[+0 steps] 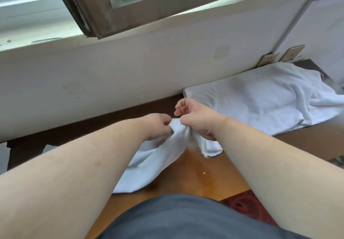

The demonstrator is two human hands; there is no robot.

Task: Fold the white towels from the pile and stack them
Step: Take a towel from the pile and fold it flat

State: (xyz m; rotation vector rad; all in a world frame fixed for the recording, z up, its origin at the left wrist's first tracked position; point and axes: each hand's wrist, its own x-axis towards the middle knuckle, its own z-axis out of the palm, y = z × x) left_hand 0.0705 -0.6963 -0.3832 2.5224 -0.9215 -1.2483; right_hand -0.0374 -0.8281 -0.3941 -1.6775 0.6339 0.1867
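In the head view, your left hand (158,125) and your right hand (193,119) are close together, and both pinch one edge of a white towel (158,162) that hangs from them down to the wooden desk (201,175). The pile of towels (270,97) lies to your right against the wall, apparently unfolded. I see no folded stack, so I judge that most of the work is left.
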